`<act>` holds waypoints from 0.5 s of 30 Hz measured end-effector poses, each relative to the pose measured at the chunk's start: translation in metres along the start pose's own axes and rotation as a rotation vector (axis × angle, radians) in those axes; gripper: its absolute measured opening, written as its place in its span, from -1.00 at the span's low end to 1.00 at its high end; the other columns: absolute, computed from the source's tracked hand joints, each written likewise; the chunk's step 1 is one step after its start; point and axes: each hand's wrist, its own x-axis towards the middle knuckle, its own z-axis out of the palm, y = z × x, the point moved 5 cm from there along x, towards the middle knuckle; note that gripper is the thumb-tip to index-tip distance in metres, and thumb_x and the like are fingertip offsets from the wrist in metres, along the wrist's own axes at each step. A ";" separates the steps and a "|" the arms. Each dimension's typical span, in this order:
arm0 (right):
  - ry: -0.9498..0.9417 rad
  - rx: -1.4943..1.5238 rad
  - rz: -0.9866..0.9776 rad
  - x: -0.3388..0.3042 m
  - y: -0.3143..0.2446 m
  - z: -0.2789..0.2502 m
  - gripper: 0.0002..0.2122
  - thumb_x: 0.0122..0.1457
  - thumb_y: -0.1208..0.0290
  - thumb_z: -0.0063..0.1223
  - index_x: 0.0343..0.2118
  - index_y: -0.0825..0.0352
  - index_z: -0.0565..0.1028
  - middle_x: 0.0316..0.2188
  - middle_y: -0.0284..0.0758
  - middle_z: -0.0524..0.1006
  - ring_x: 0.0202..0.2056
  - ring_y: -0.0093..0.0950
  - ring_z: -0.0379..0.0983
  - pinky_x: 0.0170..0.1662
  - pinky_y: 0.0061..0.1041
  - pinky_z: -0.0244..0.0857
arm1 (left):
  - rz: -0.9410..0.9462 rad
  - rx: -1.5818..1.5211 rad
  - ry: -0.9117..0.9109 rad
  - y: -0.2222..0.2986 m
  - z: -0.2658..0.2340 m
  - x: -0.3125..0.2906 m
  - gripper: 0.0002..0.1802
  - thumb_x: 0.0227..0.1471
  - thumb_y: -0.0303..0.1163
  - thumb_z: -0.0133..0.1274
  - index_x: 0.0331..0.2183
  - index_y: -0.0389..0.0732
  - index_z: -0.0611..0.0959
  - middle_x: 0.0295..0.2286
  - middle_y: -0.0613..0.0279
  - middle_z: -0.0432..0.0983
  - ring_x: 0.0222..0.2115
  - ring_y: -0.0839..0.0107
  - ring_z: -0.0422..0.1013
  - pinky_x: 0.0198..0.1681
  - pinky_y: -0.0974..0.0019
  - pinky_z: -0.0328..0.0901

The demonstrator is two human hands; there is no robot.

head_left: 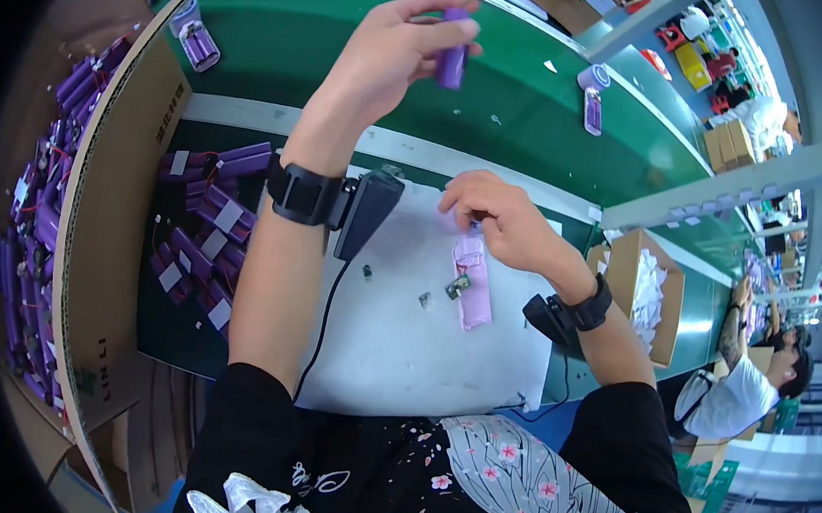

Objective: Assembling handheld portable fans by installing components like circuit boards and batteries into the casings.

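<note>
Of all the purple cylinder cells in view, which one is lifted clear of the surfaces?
The single purple cell pinched in the left hand, raised over the green belt. The others lie in the pile or the box.

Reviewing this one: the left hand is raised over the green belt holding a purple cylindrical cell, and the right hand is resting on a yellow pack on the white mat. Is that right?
Not quite. In the head view the pack under the right hand is pink, not yellow. The rest holds: the left hand is raised over the green belt holding a purple cylindrical cell, and the pack lies on the white mat.
</note>
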 end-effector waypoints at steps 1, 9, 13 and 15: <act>0.052 0.096 0.119 -0.001 -0.006 0.002 -0.66 -0.25 0.84 -0.28 -0.40 0.35 0.42 -0.03 -0.23 0.39 -0.15 -0.30 0.36 -0.04 -0.40 0.22 | 0.027 0.058 -0.097 0.003 0.013 -0.007 -0.61 -0.02 -0.40 0.16 -0.11 -0.30 0.54 -0.33 0.21 0.52 -0.33 0.44 0.47 -0.31 0.40 0.35; 0.937 0.870 0.070 -0.039 -0.043 -0.021 -0.58 -0.11 0.75 -0.12 -0.10 0.39 0.35 -0.19 -0.22 0.49 -0.17 -0.49 0.44 -0.08 -0.53 0.32 | 0.087 0.308 -0.594 -0.002 0.089 -0.072 -0.58 -0.06 -0.43 0.22 -0.10 -0.26 0.55 -0.22 0.10 0.55 -0.08 0.32 0.43 0.01 0.25 0.30; 0.598 0.597 0.266 -0.051 -0.046 -0.010 -0.63 -0.07 0.64 0.06 -0.12 0.36 0.36 -0.28 -0.29 0.49 -0.28 -0.56 0.43 -0.20 -0.56 0.33 | 0.323 0.726 -0.550 -0.020 0.092 -0.107 -0.52 -0.15 -0.45 0.26 -0.11 -0.26 0.54 -0.22 0.09 0.54 -0.02 0.26 0.39 0.03 0.19 0.27; 0.597 0.571 0.389 -0.061 -0.037 0.001 -0.66 -0.07 0.61 0.10 -0.16 0.36 0.38 -0.32 -0.31 0.48 -0.30 -0.58 0.42 -0.23 -0.56 0.32 | 0.408 1.128 -0.289 -0.025 0.081 -0.128 -0.48 -0.20 -0.45 0.29 -0.11 -0.26 0.52 -0.26 0.10 0.54 -0.04 0.23 0.38 0.02 0.15 0.27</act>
